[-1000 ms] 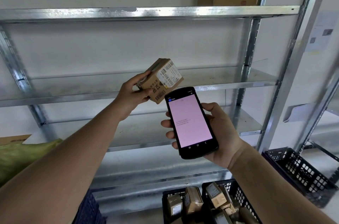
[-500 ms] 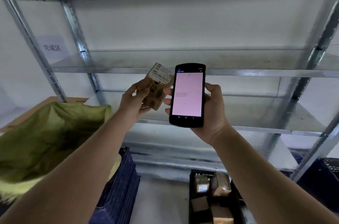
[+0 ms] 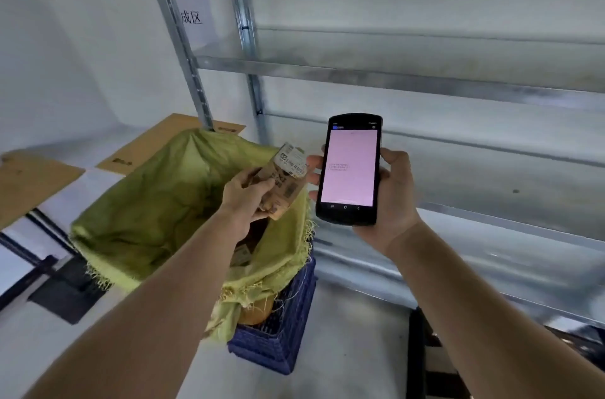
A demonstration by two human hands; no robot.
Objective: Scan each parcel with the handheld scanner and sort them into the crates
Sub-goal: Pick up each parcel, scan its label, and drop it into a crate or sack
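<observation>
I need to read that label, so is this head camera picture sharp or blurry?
Head view: motion-smeared overall; the parcel label is unreadable, the scanner screen text too faint, and the shelf rails bend from wide-angle distortion.

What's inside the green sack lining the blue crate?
In the green sack, a few cardboard parcels show beside the left forearm; anything deeper is hidden by the forearm and folds.

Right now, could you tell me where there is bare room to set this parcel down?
Free: the metal shelf right of the scanner, and the floor beside the blue crate. Crowded: the green sack under the left hand already holds parcels.
</observation>
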